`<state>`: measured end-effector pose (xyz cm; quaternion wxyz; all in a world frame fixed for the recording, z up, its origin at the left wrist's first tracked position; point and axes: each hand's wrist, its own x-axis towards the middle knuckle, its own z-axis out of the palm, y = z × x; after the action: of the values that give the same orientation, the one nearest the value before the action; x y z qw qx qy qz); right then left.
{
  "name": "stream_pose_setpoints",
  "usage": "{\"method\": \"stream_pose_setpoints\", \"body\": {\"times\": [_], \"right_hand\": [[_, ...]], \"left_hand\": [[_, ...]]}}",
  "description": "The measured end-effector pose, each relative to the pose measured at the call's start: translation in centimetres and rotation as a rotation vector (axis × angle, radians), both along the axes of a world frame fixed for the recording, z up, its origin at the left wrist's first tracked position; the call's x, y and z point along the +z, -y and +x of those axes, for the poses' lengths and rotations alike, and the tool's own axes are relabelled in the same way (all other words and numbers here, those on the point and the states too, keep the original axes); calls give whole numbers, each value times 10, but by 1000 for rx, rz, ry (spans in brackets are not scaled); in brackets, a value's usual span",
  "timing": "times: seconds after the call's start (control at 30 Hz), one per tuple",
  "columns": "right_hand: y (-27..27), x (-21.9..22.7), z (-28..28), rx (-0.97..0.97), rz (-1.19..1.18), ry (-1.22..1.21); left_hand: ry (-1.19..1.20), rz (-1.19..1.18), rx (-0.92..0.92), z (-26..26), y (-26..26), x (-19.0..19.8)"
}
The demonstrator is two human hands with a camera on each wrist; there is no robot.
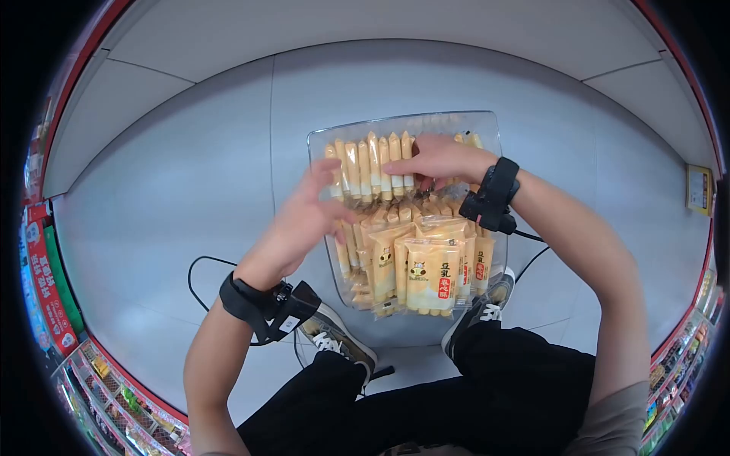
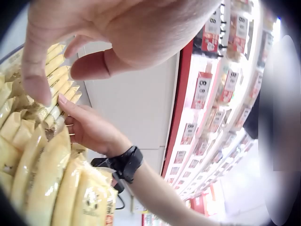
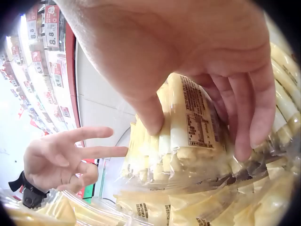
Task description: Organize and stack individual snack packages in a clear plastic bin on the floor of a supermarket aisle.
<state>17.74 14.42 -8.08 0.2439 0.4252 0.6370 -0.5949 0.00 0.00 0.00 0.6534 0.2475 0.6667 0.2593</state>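
Note:
A clear plastic bin (image 1: 498, 137) holds rows of yellow-wrapped snack packs (image 1: 432, 277). My right hand (image 1: 449, 159) reaches into its back row; in the right wrist view the thumb of this hand (image 3: 178, 52) lies against one side of several upright packs (image 3: 193, 113) and the other fingers bend down on the far side. My left hand (image 1: 300, 224) hovers over the bin's left side, its fingers spread and holding nothing. The left wrist view has this hand (image 2: 127, 35) above the packs, close to the right hand (image 2: 94, 132).
The bin stands on a pale tiled floor (image 1: 190, 152) between two shoes (image 1: 338, 334). Shop shelves with goods (image 1: 129, 403) line the lower left and right edges. A white panel with red trim (image 1: 380, 23) curves across the back. Cables hang from both wrist cameras.

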Motion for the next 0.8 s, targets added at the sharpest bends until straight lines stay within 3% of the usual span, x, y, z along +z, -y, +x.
{"method": "stream_pose_setpoints", "body": {"times": [0.03, 0.13, 0.23, 0.33, 0.43, 0.53, 0.63, 0.73, 0.8], "right_hand": [[-2, 0, 1, -7, -5, 3], [-15, -3, 5, -44, -8, -24], [-14, -1, 8, -59, -16, -44], [-11, 5, 8, -54, 10, -39], [-13, 3, 10, -62, 13, -85], [-9, -2, 16, -153, -55, -153], [-3, -6, 16, -269, -115, -184], [1, -9, 18, -352, -160, -236], [0, -10, 21, -399, -212, -259]], "left_hand": [[87, 52, 161, 1, 0, 1], [63, 38, 212, 8, -16, 3], [-379, 45, -260, 5, -26, -3], [-475, -115, -719, -2, -38, -24], [-693, -120, -686, 15, -41, -33], [-792, 140, -631, 14, -26, -44], [-738, 136, -579, 16, -23, -39], [-662, 274, -425, 17, -15, -49], [-526, 141, -313, 17, -16, -42]]}}
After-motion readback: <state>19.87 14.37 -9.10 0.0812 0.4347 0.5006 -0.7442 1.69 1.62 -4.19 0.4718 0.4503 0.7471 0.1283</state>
